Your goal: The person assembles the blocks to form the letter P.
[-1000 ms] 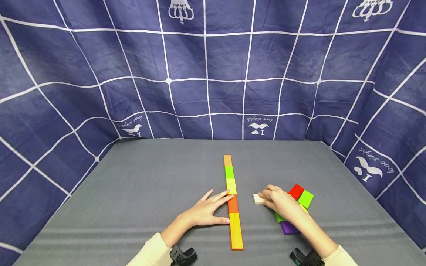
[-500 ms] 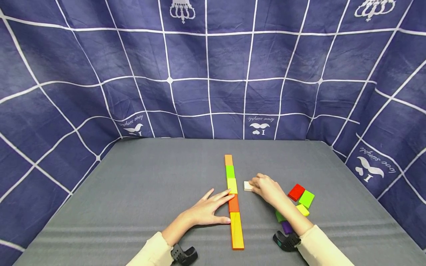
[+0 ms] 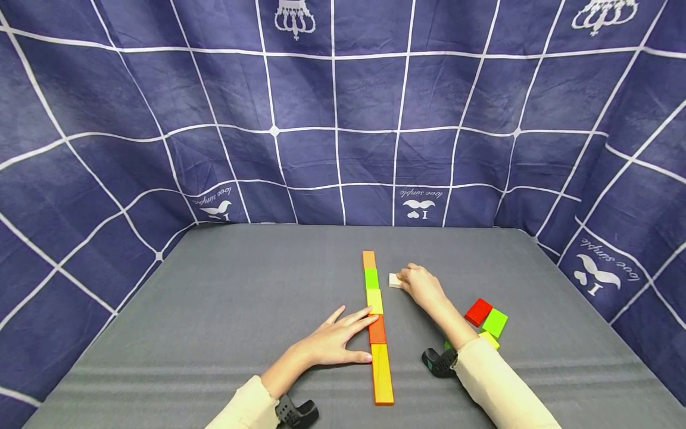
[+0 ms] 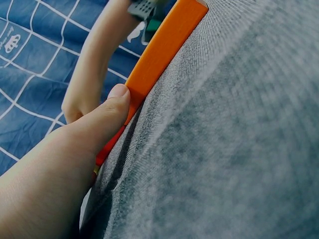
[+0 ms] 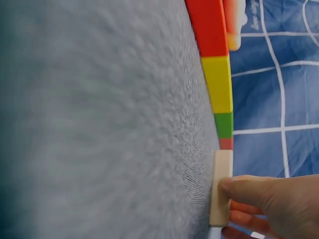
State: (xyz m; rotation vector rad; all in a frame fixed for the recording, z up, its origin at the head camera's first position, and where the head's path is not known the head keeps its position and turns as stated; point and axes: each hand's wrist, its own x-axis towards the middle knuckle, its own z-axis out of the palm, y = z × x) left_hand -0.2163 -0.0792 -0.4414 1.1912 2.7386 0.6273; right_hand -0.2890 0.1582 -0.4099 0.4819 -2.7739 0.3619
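In the head view, a straight row of wooden blocks runs away from me: a long orange block (image 3: 383, 375) nearest, then a red-orange block (image 3: 377, 329), a yellow block (image 3: 374, 302), a green block (image 3: 371, 279) and a small orange block (image 3: 369, 260). My left hand (image 3: 334, 344) lies spread at the row's left side, fingertips on the red-orange and yellow blocks, thumb against the long one. To the row's right, my right hand (image 3: 422, 287) pinches a cream wooden block (image 3: 394, 280) between thumb and fingers. A small gap separates it from the green block.
At the right lie a red block (image 3: 478, 312), a bright green block (image 3: 495, 323) and a yellow block (image 3: 489, 339), with more partly hidden by the right forearm. A grey cloth covers the table (image 3: 268, 286). A blue gridded curtain (image 3: 364, 155) stands behind.
My right hand has carried the cream block away from me and left, from beside the red-orange block to near the green one. The left hand and the row have kept their places.
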